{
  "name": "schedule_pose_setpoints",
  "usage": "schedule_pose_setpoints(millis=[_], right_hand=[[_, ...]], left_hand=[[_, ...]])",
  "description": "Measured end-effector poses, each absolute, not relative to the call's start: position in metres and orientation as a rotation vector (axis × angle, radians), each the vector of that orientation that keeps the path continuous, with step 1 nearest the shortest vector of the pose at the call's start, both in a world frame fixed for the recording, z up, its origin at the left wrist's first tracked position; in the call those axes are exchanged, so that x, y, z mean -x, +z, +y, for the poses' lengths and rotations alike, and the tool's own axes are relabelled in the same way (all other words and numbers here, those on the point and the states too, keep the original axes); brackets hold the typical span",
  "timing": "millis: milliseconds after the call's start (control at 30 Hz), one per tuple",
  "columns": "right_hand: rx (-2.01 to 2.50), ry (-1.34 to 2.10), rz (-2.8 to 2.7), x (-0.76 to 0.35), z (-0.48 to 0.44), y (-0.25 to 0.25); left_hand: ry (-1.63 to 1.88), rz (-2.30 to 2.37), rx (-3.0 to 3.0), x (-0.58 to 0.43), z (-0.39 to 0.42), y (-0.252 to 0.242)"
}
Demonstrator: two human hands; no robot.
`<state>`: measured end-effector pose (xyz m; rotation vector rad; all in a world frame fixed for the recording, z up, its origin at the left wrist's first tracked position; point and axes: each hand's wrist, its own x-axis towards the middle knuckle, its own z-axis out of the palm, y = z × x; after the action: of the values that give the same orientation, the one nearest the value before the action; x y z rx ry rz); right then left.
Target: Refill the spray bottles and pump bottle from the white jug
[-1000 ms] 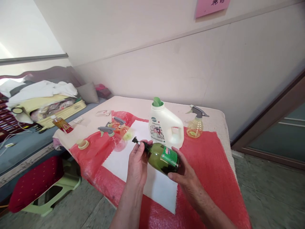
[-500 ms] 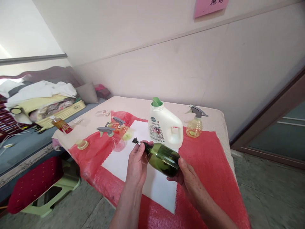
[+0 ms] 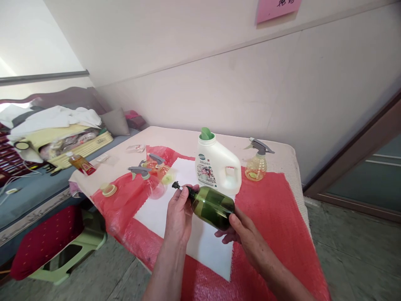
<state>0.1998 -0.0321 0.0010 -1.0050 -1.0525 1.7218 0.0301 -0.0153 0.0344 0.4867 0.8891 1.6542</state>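
A dark green pump bottle (image 3: 213, 207) lies tilted in the air between my two hands, its black pump head (image 3: 176, 184) pointing left. My left hand (image 3: 181, 209) is closed round the neck and pump collar, thumb on top. Around the bottle's base end, my right hand (image 3: 239, 230) has its thumb against the side and its fingers underneath. Just behind the bottle stands a white detergent jug (image 3: 216, 165) with a green spout insert (image 3: 206, 133) in its uncapped mouth. Below the bottle, a white sheet (image 3: 200, 246) covers part of the red cloth (image 3: 269, 246).
Right of the jug stands a yellowish spray bottle (image 3: 256, 167). Several spray bottles cluster on the left, including a pink one (image 3: 153, 186). A pale cap (image 3: 108, 189) and an amber bottle (image 3: 81, 163) lie farther left. A red-covered stool (image 3: 50, 238) stands beside the table.
The pump bottle has shifted slightly left in my hands. My right hand's fingers have loosened and spread a little beneath its base; my left hand keeps its hold on the neck.
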Motion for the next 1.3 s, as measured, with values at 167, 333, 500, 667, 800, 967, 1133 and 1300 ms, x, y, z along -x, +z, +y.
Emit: schedule_pose_setpoints(millis=[167, 333, 500, 667, 800, 967, 1133, 1300], right_hand=[[0.972, 1.67, -1.057, -0.2002, -0.031, -0.004], [0.991, 1.596, -0.934, -0.1982, -0.0336, 0.0008], [0.921, 1.603, -1.009, -0.1989, -0.0338, 0.0053], [1.038, 1.598, -1.095, -0.2019, -0.0307, 0.0035], [1.117, 1.574, -1.124, -0.2016, -0.0304, 0.0002], [1.052, 1.568, -0.937, -0.1992, -0.0315, -0.0019], [0.936, 1.584, -1.073, -0.202, -0.0295, -0.0043], [1.001, 1.566, -1.111, -0.2042, -0.0293, 0.0022]], left_hand=[[1.645, 0.912, -0.474, -0.031, -0.0149, 0.033], [1.631, 0.937, -0.453, -0.0308, -0.0141, 0.0321], [1.653, 0.944, -0.427, -0.0292, -0.0131, 0.0302], [1.646, 0.934, -0.447, -0.0289, -0.0137, 0.03], [1.614, 0.943, -0.474, -0.0307, -0.0153, 0.0301], [1.606, 0.946, -0.446, -0.0319, -0.0154, 0.0284], [1.644, 0.951, -0.425, -0.0303, -0.0142, 0.0262], [1.643, 0.967, -0.454, -0.0287, -0.0143, 0.0264]])
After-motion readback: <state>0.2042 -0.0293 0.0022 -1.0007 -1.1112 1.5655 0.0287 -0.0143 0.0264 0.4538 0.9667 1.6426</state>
